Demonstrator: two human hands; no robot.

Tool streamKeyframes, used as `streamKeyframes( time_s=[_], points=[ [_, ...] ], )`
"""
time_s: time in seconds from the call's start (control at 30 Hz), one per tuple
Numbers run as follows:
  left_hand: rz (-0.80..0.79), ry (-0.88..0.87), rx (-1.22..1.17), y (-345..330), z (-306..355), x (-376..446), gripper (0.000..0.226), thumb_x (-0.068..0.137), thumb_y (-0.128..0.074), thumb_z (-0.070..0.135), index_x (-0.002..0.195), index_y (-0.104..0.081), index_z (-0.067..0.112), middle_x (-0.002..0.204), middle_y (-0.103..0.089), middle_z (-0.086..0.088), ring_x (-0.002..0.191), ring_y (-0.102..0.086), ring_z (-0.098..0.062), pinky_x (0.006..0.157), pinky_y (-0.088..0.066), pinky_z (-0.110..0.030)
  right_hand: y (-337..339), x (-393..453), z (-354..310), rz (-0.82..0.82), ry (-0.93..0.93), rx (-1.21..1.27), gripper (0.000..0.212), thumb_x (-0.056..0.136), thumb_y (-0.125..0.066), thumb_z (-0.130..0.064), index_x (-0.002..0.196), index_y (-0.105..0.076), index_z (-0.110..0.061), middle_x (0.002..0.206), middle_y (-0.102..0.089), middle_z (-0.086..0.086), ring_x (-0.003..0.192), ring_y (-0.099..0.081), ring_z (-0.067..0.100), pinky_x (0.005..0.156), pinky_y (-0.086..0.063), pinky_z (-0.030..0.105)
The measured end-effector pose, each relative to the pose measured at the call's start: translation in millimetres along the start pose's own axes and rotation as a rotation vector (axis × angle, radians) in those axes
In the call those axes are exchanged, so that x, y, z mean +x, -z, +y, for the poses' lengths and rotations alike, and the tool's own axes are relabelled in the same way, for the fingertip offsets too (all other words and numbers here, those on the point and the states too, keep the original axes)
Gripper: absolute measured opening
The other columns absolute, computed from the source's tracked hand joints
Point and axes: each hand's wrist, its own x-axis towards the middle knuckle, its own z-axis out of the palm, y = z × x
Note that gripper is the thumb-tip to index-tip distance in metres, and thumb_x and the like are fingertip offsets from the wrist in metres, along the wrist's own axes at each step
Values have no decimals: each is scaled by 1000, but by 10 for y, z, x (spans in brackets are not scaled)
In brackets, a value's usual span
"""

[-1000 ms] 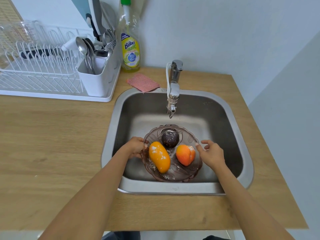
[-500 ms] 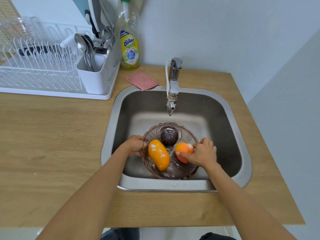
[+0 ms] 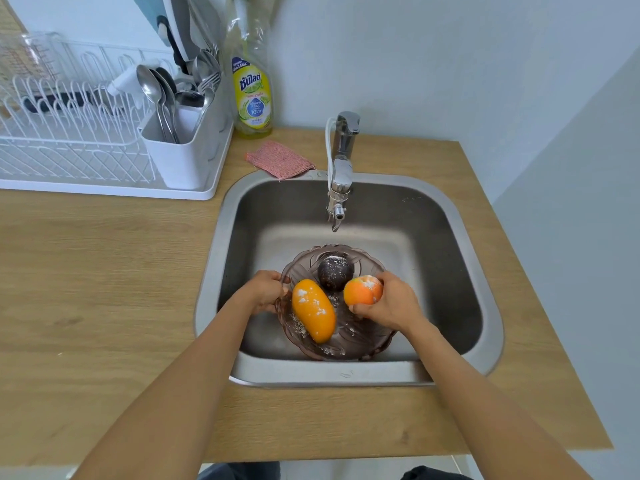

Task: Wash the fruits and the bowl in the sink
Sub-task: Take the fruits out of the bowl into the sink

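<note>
Orange fruit (image 3: 362,291) now lifted, grasped by right hand (image 3: 391,303); bowl (image 3: 346,344) rim gripped w/ left hand (image 3: 265,292). Likely slippery; best cupped round its middle.

The bowl (image 3: 337,344) is smoky brown-purple see-through glass with a moulded swirl pattern. In it, the long fruit (image 3: 313,315) is yellow-orange with white flecks, the round fruit (image 3: 335,273) dark purple speckled white, and the orange fruit (image 3: 362,291) orange with pale patches. The sink (image 3: 450,258) is grey steel, the worktop (image 3: 104,278) light wood-grain. The scrub cloth (image 3: 278,163) is pink mesh, the soap bottle (image 3: 251,95) yellow-green with a blue label, the dish rack (image 3: 69,147) white.
</note>
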Motion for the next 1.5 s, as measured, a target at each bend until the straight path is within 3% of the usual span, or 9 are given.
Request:
streamKeyframes(
  time_s=[0.07, 0.17, 0.3, 0.4, 0.83, 1.5],
  points=[
    [16, -9, 19, -3, -1, 1, 18, 91, -53, -2, 106, -60, 5, 94, -64, -17, 79, -62, -23, 69, -55, -35, 60, 5, -14, 28, -25, 179, 74, 61, -84, -41, 123, -51, -17, 114, -60, 2, 96, -58, 20, 78, -47, 31],
    [52, -10, 39, -4, -12, -1, 13, 91, -55, 1, 101, -61, 7, 84, -64, -14, 73, -62, -22, 61, -54, -30, 186, 64, 9, 123, -88, 353, 67, 67, -84, -33, 123, -53, -13, 107, -59, 1, 92, -56, 17, 77, -43, 26],
    [105, 3, 109, 43, -59, 22, 11, 87, -60, 10, 97, -65, 10, 97, -69, -18, 92, -67, -32, 83, -58, -44, 373, 274, 104, 267, -140, 379, 66, 67, -84, -34, 121, -55, -11, 108, -59, 3, 93, -56, 17, 80, -42, 26],
    [112, 16, 127, 56, -68, 21, 12, 88, -60, 12, 99, -65, 12, 100, -69, -17, 95, -66, -32, 86, -57, -45, 440, 527, 174, 321, -145, 339, 69, 65, -85, -34, 121, -54, -8, 119, -60, 10, 104, -59, 26, 84, -44, 31],
    [125, 20, 162, 46, -96, 114, 27, 96, -48, 12, 120, -58, 11, 113, -64, -16, 106, -61, -32, 95, -52, -48, 158, 1087, 286, 273, -188, 290, 76, 65, -86, -32, 126, -49, -6, 131, -50, 15, 118, -52, 33, 92, -43, 36],
    [118, 26, 148, 37, -98, 109, 30, 94, -50, 8, 123, -57, 11, 116, -63, -17, 108, -61, -32, 97, -50, -48, 211, 1074, 287, 255, -235, 329, 96, 72, -82, -37, 147, -30, -6, 147, -35, 18, 134, -37, 35, 108, -33, 40]
  ],
)
